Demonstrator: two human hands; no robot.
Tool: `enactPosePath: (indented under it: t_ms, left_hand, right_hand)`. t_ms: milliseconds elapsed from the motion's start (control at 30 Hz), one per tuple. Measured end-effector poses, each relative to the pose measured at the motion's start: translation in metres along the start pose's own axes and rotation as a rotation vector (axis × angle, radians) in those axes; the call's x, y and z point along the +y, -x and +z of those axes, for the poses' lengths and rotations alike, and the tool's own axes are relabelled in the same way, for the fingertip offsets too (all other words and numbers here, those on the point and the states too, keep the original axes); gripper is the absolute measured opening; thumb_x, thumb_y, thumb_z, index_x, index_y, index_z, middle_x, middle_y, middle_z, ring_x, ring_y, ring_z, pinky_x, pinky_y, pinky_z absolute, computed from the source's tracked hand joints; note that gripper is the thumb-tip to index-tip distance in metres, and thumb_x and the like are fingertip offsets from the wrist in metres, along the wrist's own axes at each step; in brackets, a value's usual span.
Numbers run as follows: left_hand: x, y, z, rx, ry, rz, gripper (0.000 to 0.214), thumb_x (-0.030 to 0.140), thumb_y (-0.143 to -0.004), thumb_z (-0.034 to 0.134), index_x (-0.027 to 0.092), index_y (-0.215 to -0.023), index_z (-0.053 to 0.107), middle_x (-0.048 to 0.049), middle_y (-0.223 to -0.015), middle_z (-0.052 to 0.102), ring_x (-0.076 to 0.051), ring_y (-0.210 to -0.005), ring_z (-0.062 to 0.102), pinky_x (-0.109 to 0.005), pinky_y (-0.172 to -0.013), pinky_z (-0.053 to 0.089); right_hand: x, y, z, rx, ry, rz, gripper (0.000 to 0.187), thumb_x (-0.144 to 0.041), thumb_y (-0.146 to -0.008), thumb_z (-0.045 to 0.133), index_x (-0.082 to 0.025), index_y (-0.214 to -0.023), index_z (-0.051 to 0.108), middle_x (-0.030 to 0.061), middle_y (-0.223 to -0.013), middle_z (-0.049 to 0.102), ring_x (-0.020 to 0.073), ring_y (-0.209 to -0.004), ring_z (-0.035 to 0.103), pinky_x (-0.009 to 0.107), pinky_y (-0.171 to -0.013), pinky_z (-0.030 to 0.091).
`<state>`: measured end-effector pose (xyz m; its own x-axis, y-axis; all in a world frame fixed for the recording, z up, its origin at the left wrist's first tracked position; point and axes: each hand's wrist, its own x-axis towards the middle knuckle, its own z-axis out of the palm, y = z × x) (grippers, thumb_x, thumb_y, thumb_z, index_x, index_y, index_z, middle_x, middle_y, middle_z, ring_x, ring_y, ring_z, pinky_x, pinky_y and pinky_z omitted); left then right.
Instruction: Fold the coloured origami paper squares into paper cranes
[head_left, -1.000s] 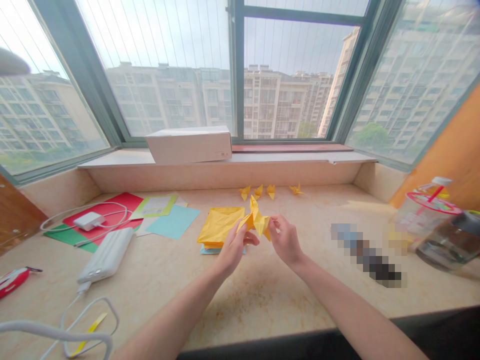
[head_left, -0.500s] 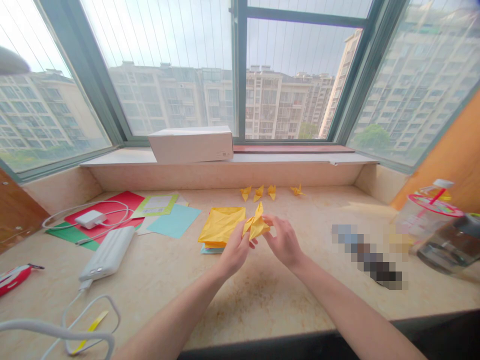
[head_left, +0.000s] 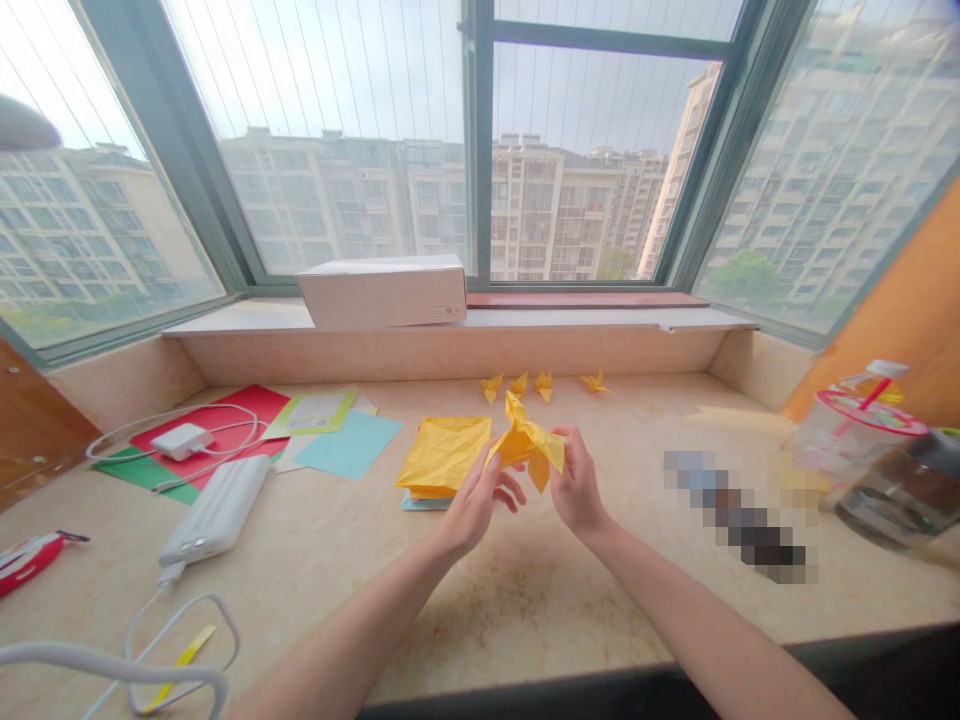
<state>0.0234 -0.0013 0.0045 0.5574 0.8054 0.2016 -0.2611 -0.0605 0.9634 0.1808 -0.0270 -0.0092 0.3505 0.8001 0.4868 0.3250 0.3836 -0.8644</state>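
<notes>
A yellow origami crane (head_left: 527,440), its paper spread out, is held up between my two hands over the stone counter (head_left: 480,610). My left hand (head_left: 478,500) pinches its left side, with the lower fingers curled beneath it. On the other side my right hand (head_left: 577,485) grips the pointed right end between thumb and fingers. A stack of creased yellow paper (head_left: 444,455) lies just left of my left hand, with light blue sheets under it. Several smaller yellow folded cranes (head_left: 491,388) stand in a row at the back of the counter.
Coloured paper sheets (head_left: 351,445), a white power bank (head_left: 216,510) and a charger with cable (head_left: 182,440) lie at left. A red-handled tool (head_left: 34,560) is at far left. At right stand a lidded cup (head_left: 859,440) and a dark container (head_left: 900,500). A white box (head_left: 386,295) rests on the sill.
The folded yellow paper has been spread wider between my hands. My right hand has moved slightly right with its end, and my left fingers have loosened underneath.
</notes>
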Motion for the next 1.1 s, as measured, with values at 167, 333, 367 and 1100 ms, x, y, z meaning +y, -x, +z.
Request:
enactPosePath:
  t_ms: [167, 333, 367, 1100]
  left_hand:
    - [0.001, 0.0, -0.001, 0.01, 0.013, 0.004, 0.05, 0.051, -0.095, 0.04, 0.022, -0.136, 0.041, -0.0065, -0.1, 0.058, -0.014, -0.067, 0.061, -0.027, -0.058, 0.048]
    - [0.002, -0.001, -0.001, 0.09, -0.103, 0.009, 0.047, 0.04, -0.092, 0.044, 0.021, -0.135, 0.045, -0.0073, -0.1, 0.062, -0.015, -0.071, 0.061, -0.027, -0.062, 0.049]
    - [0.001, -0.002, -0.002, 0.113, -0.156, 0.014, 0.045, 0.037, -0.091, 0.045, 0.02, -0.133, 0.048, -0.0075, -0.1, 0.063, -0.015, -0.073, 0.061, -0.027, -0.063, 0.049]
    - [0.002, -0.009, -0.023, 0.28, -0.791, 0.113, 0.015, 0.03, -0.082, 0.06, 0.019, -0.076, 0.069, 0.0, -0.067, 0.066, -0.017, -0.062, 0.056, -0.025, -0.062, 0.037]
  right_hand:
    - [0.0, -0.007, 0.004, 0.036, -0.16, 0.049, 0.014, -0.034, -0.086, 0.055, -0.021, -0.09, 0.053, -0.0012, -0.073, 0.063, 0.0157, -0.064, 0.058, 0.025, -0.056, 0.048]
    - [0.005, -0.015, 0.002, 0.076, -0.102, 0.04, 0.018, -0.037, -0.087, 0.054, -0.02, -0.087, 0.059, 0.0025, -0.077, 0.067, 0.018, -0.071, 0.062, 0.027, -0.062, 0.052]
    - [0.006, -0.015, 0.0, 0.069, -0.09, 0.031, 0.019, -0.037, -0.088, 0.054, -0.019, -0.089, 0.059, 0.0035, -0.08, 0.068, 0.0186, -0.073, 0.063, 0.027, -0.063, 0.053]
    - [0.008, -0.012, -0.014, -0.379, 0.336, -0.474, 0.038, -0.007, -0.087, 0.051, -0.029, -0.114, 0.067, 0.0061, -0.115, 0.068, 0.0221, -0.106, 0.063, 0.04, -0.091, 0.049]
